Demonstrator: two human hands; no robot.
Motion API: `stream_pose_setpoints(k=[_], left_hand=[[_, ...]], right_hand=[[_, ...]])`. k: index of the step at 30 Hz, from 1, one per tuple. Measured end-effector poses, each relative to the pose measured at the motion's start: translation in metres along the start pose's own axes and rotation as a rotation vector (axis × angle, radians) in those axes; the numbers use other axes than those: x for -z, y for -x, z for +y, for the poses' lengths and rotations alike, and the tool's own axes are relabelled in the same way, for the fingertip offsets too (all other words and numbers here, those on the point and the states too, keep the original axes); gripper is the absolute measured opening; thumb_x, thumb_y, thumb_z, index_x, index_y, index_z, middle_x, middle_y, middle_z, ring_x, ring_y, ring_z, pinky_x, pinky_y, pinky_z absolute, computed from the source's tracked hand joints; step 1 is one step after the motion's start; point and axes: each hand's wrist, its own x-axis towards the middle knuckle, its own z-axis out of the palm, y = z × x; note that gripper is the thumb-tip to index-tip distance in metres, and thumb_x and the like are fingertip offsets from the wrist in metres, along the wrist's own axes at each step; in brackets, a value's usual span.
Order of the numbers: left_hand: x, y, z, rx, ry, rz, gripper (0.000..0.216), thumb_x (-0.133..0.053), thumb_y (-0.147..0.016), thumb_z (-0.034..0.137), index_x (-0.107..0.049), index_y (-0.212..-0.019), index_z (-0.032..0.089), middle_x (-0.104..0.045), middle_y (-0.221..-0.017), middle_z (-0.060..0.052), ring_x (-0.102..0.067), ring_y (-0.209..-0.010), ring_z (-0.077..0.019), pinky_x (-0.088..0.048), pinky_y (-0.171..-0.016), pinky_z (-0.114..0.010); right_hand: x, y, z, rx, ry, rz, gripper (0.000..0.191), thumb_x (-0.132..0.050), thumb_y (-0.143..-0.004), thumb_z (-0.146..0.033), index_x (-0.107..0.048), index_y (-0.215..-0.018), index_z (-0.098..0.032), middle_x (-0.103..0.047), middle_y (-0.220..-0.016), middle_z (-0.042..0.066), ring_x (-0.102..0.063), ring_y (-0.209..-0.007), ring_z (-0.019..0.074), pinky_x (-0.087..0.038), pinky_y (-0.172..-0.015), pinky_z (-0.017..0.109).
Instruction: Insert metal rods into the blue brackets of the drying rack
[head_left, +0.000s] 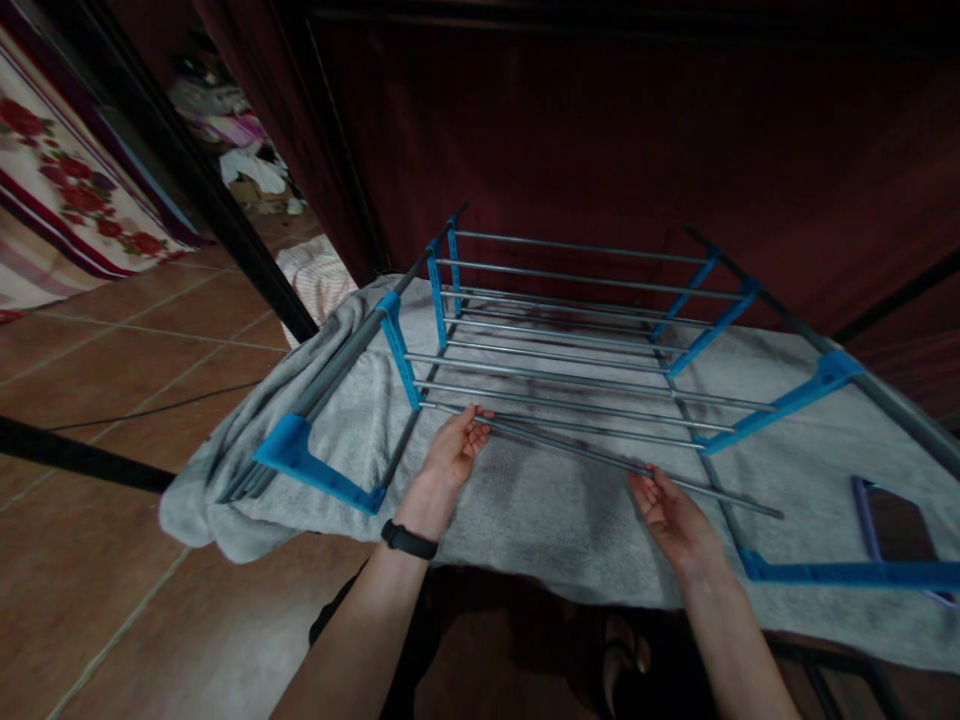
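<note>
A thin grey metal rod [570, 447] slants across the front of a partly built rack [300, 452] with blue plastic brackets and grey tubes. My left hand [456, 445], with a black band at the wrist, pinches the rod near its left end, close to the foot of a blue bracket [400, 350]. Farther along, my right hand [671, 510] grips the same rod with thumb and fingers. The rod's right end sticks out past that hand and lies free of the right-hand brackets. Several parallel rods [570, 372] span between the left and right brackets behind it.
The rack rests on a grey blanket [525, 520] over a raised surface. At the right lies a phone [900, 525], partly behind a blue bracket [847, 574]. More grey tubes [251, 480] lie at left. A dark red panel [600, 130] stands behind; tiled floor [112, 420] is at left.
</note>
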Motion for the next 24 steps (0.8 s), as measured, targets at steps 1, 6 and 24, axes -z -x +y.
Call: stream_pose_setpoints(k=[1,6,24], left_hand=[[-0.001,0.0,-0.001,0.004,0.0,0.005,0.013,-0.061,-0.095,0.015,-0.065,-0.083,0.013,-0.071,-0.073,-0.004,-0.06,-0.055,-0.0078,-0.048,-0.054,-0.018],[-0.002,-0.001,-0.01,0.047,-0.049,-0.016,0.011,-0.068,-0.09,0.016,-0.066,-0.079,0.014,-0.072,-0.074,-0.005,-0.061,-0.055,-0.0085,-0.047,-0.052,-0.018],[-0.014,0.011,-0.047,0.162,-0.084,-0.17,0.016,-0.06,-0.094,0.011,-0.069,-0.08,0.011,-0.076,-0.083,-0.01,-0.069,-0.063,-0.0118,-0.053,-0.058,-0.021]], right_hand=[[-0.001,0.001,0.001,-0.001,0.002,-0.011,0.016,-0.058,-0.091,-0.007,-0.071,-0.088,-0.016,-0.075,-0.085,0.004,-0.074,-0.078,0.0111,-0.063,-0.082,0.022],[-0.006,0.004,0.008,-0.008,0.003,-0.02,0.015,-0.06,-0.091,-0.007,-0.071,-0.086,-0.016,-0.076,-0.084,0.003,-0.074,-0.079,0.0116,-0.064,-0.084,0.024],[-0.006,0.003,0.02,0.01,0.045,-0.07,0.009,-0.073,-0.082,-0.01,-0.073,-0.086,-0.018,-0.078,-0.086,0.001,-0.075,-0.081,0.0126,-0.064,-0.084,0.024]])
